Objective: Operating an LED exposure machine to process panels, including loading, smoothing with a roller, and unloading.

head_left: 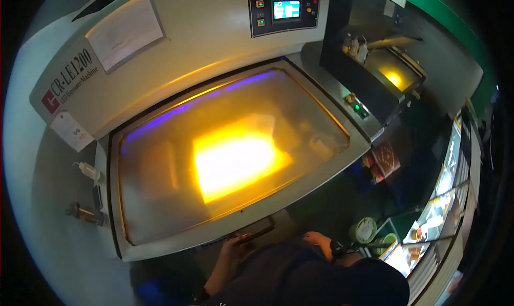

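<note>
In front of me a wide metal frame (pixel 300 194) holds a glossy, see-through sheet (pixel 160 215), and a bright yellow-white glow (pixel 230 164) shines at its middle. My left hand (pixel 233 248) is at the frame's front edge, its fingers closed round the left end of a dark bar handle (pixel 261 231). To the right, beside my dark clothing, my right hand (pixel 317 239) hangs low, apart from the frame. Nothing shows in its loosely spread fingers.
Behind the frame rises a pale machine housing (pixel 198 54) with a control panel (pixel 285 11). A small bottle (pixel 88 171) stands at the left. Right of the frame are lit buttons (pixel 357 107), a second machine (pixel 396 73), a patterned box (pixel 385 159) and a green bin (pixel 364 229).
</note>
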`<state>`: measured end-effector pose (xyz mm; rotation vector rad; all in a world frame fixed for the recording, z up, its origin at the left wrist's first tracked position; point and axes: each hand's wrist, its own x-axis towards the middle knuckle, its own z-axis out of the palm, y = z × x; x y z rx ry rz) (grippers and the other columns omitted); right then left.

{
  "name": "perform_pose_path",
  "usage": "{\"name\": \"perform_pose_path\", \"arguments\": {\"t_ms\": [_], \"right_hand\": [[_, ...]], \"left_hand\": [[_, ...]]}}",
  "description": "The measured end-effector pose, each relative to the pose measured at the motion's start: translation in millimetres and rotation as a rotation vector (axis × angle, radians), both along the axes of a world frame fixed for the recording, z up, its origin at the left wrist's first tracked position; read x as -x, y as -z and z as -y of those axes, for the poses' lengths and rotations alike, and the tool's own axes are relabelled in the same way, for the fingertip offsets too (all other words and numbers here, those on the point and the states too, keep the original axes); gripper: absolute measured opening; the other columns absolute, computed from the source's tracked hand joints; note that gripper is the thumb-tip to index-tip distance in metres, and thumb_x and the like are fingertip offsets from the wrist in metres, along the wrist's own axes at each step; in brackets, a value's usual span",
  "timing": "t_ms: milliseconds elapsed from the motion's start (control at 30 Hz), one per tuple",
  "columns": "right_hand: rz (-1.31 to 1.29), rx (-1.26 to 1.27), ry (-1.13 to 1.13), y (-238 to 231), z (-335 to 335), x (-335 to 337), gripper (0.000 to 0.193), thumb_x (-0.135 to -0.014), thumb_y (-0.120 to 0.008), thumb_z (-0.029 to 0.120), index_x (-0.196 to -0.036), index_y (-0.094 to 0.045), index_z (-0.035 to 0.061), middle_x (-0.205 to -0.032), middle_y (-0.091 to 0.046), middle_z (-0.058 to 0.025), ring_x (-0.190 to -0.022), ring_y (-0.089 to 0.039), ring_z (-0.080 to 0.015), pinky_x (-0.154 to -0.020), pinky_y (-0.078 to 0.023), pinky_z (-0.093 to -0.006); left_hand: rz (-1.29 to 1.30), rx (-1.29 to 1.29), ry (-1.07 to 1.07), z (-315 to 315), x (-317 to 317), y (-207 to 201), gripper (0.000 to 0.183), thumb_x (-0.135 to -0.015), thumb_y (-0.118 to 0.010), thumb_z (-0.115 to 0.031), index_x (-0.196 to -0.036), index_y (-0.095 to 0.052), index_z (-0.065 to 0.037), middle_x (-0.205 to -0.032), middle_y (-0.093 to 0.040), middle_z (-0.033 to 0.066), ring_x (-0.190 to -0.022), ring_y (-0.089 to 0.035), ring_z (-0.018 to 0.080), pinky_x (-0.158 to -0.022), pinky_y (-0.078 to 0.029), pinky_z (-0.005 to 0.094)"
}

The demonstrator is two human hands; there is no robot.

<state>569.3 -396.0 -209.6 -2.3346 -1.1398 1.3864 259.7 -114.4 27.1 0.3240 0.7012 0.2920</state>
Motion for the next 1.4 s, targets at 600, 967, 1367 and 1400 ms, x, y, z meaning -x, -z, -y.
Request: {"name": "perform_pose_path", "arguments": {"t_ms": [600,967,1367,1400], "right_hand": [[0.419,-0.162,-0.38,38.9,148.8,-242.7,0.026,-0.096,-0.046,0.018,-0.105,-0.066,0.004,-0.099,-0.068,-0.0186,-0.09,-0.065,-0.0363,-0.077,-0.052,-0.048],[0.141,-0.132,-0.382,33.4,259.3,-264.0,0.023,-0.093,-0.054,0.024,-0.098,-0.064,0.0037,-0.095,-0.065,-0.0155,-0.088,-0.063,-0.0325,-0.075,-0.051,-0.044],[-0.006,-0.199,0.055,-26.7,15.7,-266.7,0.032,-0.092,-0.054,0.027,-0.111,-0.065,0.0039,-0.105,-0.068,-0.0143,-0.095,-0.066,-0.028,-0.08,-0.051,-0.0379],[-0.004,-0.205,0.062,-38.0,1.6,-264.9,0.032,-0.092,-0.054,0.027,-0.111,-0.065,0.0039,-0.105,-0.068,-0.0143,-0.095,-0.066,-0.028,-0.08,-0.051,-0.0379]], "left_hand": [[-1.568,-1.093,0.089,-9.7,-1.9,75.1,0.036,-0.079,-0.07,-0.02,-0.105,-0.064,0.003,-0.086,-0.071,0.014,-0.078,-0.069,0.027,-0.072,-0.052,0.0388],[-1.571,-0.788,-0.248,-1.2,-26.0,71.2,0.022,-0.074,-0.063,-0.011,-0.086,-0.068,0.007,-0.084,-0.068,0.0259,-0.085,-0.067,0.0421,-0.075,-0.051,0.0474],[-1.545,-0.843,-0.304,-11.0,-16.7,107.5,0.018,-0.073,-0.058,-0.008,-0.071,-0.067,0.007,-0.066,-0.067,0.019,-0.059,-0.068,0.0275,-0.06,-0.055,0.0392],[-1.524,-0.807,-0.297,-9.4,-15.8,105.0,0.02,-0.072,-0.059,-0.01,-0.075,-0.067,0.009,-0.073,-0.067,0.0236,-0.069,-0.068,0.0345,-0.067,-0.053,0.0434]]}}
